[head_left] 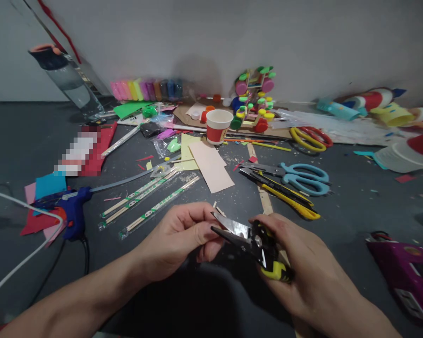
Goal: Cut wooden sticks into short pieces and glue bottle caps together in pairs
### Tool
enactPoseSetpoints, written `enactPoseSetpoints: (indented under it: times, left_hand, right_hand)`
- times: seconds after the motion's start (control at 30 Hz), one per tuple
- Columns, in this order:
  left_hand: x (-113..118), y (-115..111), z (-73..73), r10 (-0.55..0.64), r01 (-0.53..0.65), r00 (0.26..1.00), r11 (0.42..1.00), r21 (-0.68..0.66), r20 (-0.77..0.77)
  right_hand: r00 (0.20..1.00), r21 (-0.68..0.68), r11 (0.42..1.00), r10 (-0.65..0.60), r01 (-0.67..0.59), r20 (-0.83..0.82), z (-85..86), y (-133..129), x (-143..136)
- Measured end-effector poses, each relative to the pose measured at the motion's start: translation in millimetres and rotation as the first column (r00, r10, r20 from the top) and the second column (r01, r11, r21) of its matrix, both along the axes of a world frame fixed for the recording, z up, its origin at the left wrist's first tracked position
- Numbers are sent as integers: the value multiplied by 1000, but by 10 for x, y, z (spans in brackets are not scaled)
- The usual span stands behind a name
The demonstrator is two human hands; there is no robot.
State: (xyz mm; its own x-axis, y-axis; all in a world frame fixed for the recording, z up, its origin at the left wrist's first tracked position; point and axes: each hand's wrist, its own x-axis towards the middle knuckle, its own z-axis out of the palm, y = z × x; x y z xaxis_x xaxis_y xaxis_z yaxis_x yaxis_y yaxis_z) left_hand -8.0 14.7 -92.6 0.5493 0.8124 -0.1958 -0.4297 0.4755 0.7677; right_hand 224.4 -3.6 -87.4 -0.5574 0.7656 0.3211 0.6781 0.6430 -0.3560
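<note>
My right hand (299, 263) is wrapped round the yellow-and-black handles of a pair of snips (241, 234), whose blades are parted and point left. The blade tips reach the fingertips of my left hand (188, 237), which are pinched together. Whatever my left fingers hold is too small to name. A short pale stick piece (219, 209) shows just beyond them, over the dark table. Past my hands lie pale pink paper (213, 169) and wrapped chopsticks (151, 209). A red and white paper cup (219, 127) stands farther back.
A blue glue gun (75, 213) with cables lies left. Blue-handled scissors (303, 178) and a yellow cutter (292, 201) lie right of centre, a purple device (405, 277) at far right. A water bottle (68, 84), coloured clay packs (146, 90) and small wheeled models (255, 98) stand behind.
</note>
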Motion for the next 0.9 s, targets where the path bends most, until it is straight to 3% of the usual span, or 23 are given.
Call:
enactPoseSetpoints:
  times: [0.3,0.63,0.9]
  left_hand:
    - [-7,7,-3,28,-27,999,999,36,-36]
    - [-6,17,1,-29,29,996,1000,-1,79]
    - [-5,28,43,-40,42,998,999,-26,58]
  right_hand:
    - [996,46,996,-76,77,-36,-68,18,24]
    - [999,-23,1000,13,-13,-33,16,47,-11]
    - [1000,-10,1000,21,-21,-14,17,23,-4]
